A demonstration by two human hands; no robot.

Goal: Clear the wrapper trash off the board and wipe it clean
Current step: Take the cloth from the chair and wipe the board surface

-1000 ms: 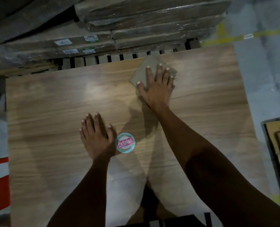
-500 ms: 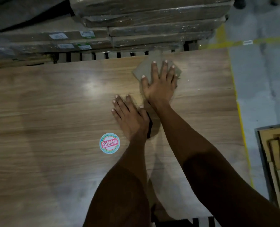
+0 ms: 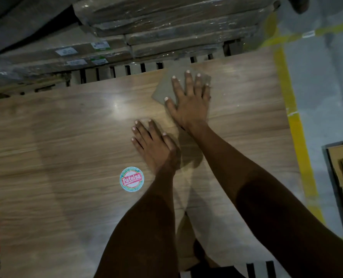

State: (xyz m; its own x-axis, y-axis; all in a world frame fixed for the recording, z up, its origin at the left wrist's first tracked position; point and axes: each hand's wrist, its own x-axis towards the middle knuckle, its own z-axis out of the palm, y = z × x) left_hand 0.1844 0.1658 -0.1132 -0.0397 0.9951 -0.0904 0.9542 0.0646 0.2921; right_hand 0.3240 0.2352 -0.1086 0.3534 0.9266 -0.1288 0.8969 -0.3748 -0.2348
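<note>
Sticker "Patelsa" [image 3: 131,179] nearer view's centre.

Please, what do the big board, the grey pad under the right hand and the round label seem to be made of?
Board: probably laminate or veneered wood; it shows printed-looking grain and a glossy light reflection.
Pad under the right hand: flat, matt grey-brown, perhaps cardboard or a stiff cloth; the look leaves it open.
Label: seemingly a printed paper or plastic sticker, lying flat, with slight sheen.
</note>
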